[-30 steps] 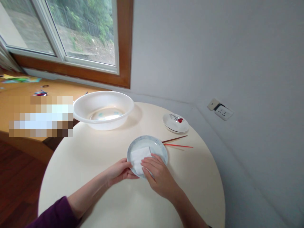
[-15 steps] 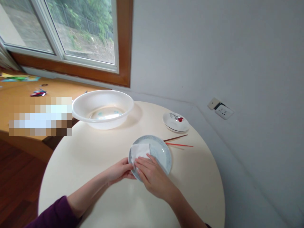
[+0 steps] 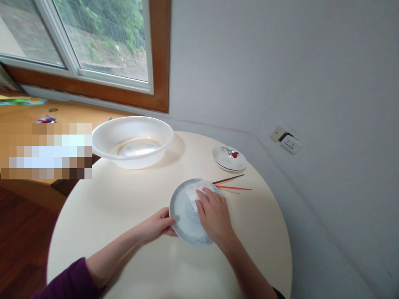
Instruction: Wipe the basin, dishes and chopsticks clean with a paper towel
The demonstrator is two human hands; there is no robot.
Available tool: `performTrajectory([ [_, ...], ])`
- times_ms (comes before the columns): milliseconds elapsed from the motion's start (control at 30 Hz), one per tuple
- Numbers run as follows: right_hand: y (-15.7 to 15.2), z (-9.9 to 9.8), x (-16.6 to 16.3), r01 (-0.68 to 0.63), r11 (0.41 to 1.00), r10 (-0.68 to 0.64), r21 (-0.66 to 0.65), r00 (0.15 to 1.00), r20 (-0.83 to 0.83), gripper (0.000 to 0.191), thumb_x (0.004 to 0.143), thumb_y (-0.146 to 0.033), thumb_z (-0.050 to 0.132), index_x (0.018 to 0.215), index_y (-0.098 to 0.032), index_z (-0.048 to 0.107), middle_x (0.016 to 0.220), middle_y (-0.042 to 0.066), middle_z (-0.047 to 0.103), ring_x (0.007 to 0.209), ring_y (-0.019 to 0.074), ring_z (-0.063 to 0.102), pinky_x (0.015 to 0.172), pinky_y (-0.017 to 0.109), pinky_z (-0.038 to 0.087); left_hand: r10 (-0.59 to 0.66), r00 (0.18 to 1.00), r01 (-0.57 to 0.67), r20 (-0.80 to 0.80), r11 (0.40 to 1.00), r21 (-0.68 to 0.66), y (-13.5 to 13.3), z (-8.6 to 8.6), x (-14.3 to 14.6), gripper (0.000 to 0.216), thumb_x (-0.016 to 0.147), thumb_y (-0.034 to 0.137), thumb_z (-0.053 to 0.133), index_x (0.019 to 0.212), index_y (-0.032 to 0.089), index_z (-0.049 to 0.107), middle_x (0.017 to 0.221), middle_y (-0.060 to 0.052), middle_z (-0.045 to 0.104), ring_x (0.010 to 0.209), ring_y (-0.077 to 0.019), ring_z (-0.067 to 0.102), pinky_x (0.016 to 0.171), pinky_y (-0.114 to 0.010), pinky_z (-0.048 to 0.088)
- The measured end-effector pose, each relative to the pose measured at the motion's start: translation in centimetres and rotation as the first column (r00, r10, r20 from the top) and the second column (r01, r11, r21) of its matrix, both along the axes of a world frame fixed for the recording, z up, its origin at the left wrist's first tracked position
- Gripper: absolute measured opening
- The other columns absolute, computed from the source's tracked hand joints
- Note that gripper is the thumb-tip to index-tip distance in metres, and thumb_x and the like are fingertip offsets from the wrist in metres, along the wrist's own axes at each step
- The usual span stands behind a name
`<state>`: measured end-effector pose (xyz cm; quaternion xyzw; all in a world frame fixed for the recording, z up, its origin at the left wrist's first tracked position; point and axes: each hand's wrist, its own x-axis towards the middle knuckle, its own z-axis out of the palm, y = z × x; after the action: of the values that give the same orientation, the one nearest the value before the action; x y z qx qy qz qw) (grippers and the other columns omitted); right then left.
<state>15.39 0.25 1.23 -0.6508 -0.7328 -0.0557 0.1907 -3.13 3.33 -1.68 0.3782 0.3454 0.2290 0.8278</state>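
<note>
My left hand (image 3: 162,223) grips the left rim of a pale grey-blue plate (image 3: 183,220), thumb on top and fingers beneath. On the plate's upper right part lies a white tissue (image 3: 195,191). My right hand (image 3: 215,214) presses that tissue against the plate with bent fingers, covering part of both. Just past the plate's right rim, a brown chopstick (image 3: 230,179) and a red chopstick (image 3: 235,188) stick out; their near ends are hidden.
A large white basin (image 3: 137,162) stands at the back left of the round cream table (image 3: 131,195). Small white plates (image 3: 229,158) with a red flower design are stacked at the back right. Beyond the basin is a wooden desk (image 3: 81,112); a wall socket (image 3: 291,143) is at the right.
My right hand has slid the tissue from the plate's left part to its upper right. My left hand keeps its hold on the rim.
</note>
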Motion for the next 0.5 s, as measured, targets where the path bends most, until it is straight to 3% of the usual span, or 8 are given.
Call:
performTrajectory([
  [100,-0.2,0.2,0.7,0.083,0.996,-0.082,-0.018,0.995,0.055,0.027,0.090,-0.019,0.039,0.101,-0.016,0.063,0.104,0.012,0.064,0.093,0.0226,0.058,0.082,0.038,0.036,0.003,1.000,-0.003,0.007,1.000,-0.007,0.0,-0.2,-0.1,0.023,0.063,0.016,0.070,0.084,0.010,0.062,0.072,-0.006,0.068,0.066,-0.0149,0.064,0.067,-0.027,0.053],
  [233,-0.9,1.0,1.0,0.108,0.986,-0.080,-0.129,0.975,0.207,0.031,0.089,-0.013,0.038,0.077,-0.016,0.066,0.079,0.011,0.067,0.074,0.0190,0.061,0.070,0.034,0.038,0.011,0.999,-0.009,0.034,0.999,-0.046,0.1,-0.4,-0.2,0.023,0.066,0.018,0.070,0.086,0.010,0.061,0.077,-0.008,0.070,0.071,-0.0178,0.066,0.071,-0.031,0.054],
  [367,-1.8,2.0,0.2,0.141,0.942,-0.039,-0.304,0.947,0.318,0.031,0.084,-0.009,0.040,0.076,-0.015,0.069,0.076,0.015,0.069,0.068,0.0215,0.063,0.058,0.032,0.038,0.015,0.999,-0.012,0.042,0.998,-0.068,0.1,-0.4,-0.2,0.024,0.067,0.017,0.069,0.088,0.009,0.061,0.078,-0.010,0.070,0.073,-0.0196,0.068,0.074,-0.034,0.054],
  [500,-2.3,2.2,-1.0,0.100,0.894,0.022,-0.437,0.964,0.265,0.030,0.082,-0.008,0.042,0.076,-0.014,0.070,0.076,0.015,0.070,0.065,0.0237,0.066,0.051,0.030,0.038,0.033,0.999,-0.031,0.029,0.997,-0.068,0.1,-0.5,-0.3,0.025,0.066,0.015,0.069,0.088,0.010,0.060,0.081,-0.010,0.070,0.073,-0.0197,0.068,0.074,-0.034,0.054],
])
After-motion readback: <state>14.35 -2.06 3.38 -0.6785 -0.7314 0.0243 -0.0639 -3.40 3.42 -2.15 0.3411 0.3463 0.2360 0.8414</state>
